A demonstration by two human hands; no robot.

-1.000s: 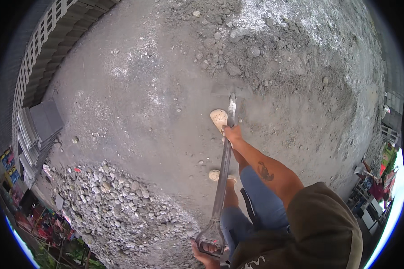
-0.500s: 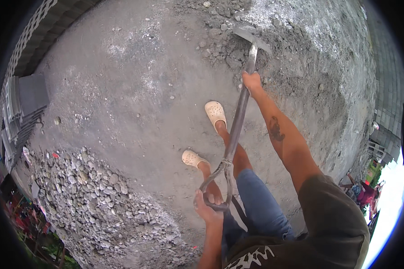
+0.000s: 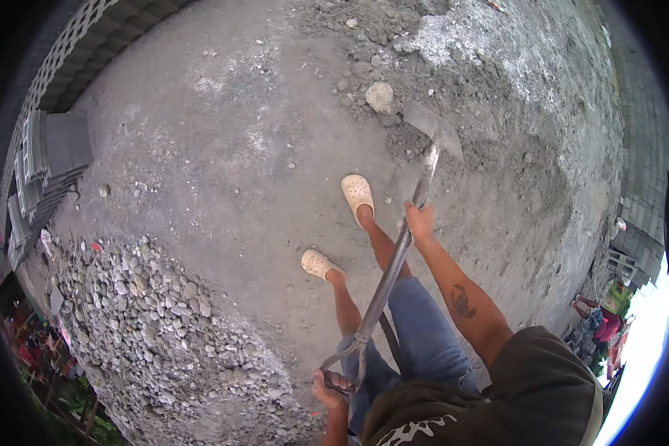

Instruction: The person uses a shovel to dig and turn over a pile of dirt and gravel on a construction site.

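A long shovel [image 3: 389, 279] slants across in front of me, its blade [image 3: 432, 128] at the far end by a patch of loose dark soil. My left hand [image 3: 330, 389] is closed round the D-shaped handle at the near end, beside my thigh. Farther up, my right hand [image 3: 419, 221] wraps the shaft just below the metal neck. The blade looks bare. Just left of it lies a pale rounded rock [image 3: 380, 97] on the crumbly soil [image 3: 490, 123].
A heap of grey gravel [image 3: 156, 320] spreads at the lower left. Stacked grey blocks [image 3: 67, 141] stand at the left, and more blocks [image 3: 643, 134] line the right edge. My feet, in beige clogs [image 3: 358, 192], stand on packed dirt. People [image 3: 608, 327] show at the far right.
The shovel has come back toward me, both hands drawing nearer with it. The blade has shifted slightly right, and the pale rock now shows beside it.
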